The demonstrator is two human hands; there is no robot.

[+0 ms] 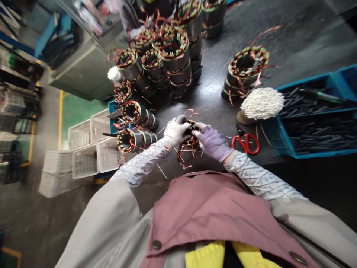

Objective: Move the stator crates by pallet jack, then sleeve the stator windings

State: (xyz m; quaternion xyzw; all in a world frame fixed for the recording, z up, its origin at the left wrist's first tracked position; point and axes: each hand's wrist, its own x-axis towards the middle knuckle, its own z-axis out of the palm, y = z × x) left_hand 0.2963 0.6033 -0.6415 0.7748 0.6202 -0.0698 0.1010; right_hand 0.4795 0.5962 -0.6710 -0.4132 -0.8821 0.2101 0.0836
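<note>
A motor stator (pixel 189 145) with reddish copper wire ends stands on the bench in front of me, mostly covered by my hands. My left hand (pixel 176 131), in a white glove, is closed on its left rim with curled fingers. From the right, my right hand (pixel 213 141), in a purple glove, has its fingers closed at the windings on the upper rim. The exact strand between the fingertips is too small to make out. Red-handled scissors (pixel 245 143) lie to the right of my right hand.
Several stacked stators (pixel 175 70) stand ahead, with a co-worker's hand behind. Two stators (pixel 136 139) lie at left. Another stator stack (pixel 245 70), a bundle of white sleeves (pixel 262 104) and a blue bin (pixel 287 149) of black tubes are at right. White crates (pixel 83 160) stand left.
</note>
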